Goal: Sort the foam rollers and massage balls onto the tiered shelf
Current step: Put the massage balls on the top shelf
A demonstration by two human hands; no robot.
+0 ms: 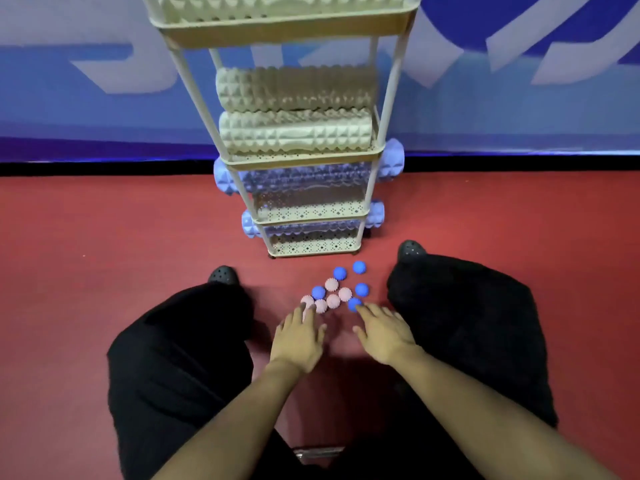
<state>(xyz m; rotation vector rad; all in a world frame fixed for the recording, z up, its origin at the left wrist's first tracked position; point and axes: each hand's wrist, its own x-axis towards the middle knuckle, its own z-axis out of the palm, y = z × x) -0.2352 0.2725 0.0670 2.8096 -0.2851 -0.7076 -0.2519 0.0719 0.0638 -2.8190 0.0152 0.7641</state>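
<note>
Several spiky massage balls lie in a cluster on the red floor in front of the shelf, some blue point(361, 289) and some pink point(331, 284). My left hand point(300, 336) reaches flat toward the nearest pink ball point(320, 305), its fingertips touching it. My right hand point(382, 330) lies with straight fingers, its tips at a blue ball point(354, 304). The cream tiered shelf point(294, 160) stands ahead. Beige foam rollers point(294, 132) fill its upper tiers, and blue foam rollers point(225, 176) lie across the lower tiers, their ends sticking out at both sides.
My knees in black trousers and black shoes point(223, 275) flank the balls on both sides. A blue and white wall panel point(104, 98) runs behind the shelf. The red floor point(104, 230) stretches left and right of the shelf.
</note>
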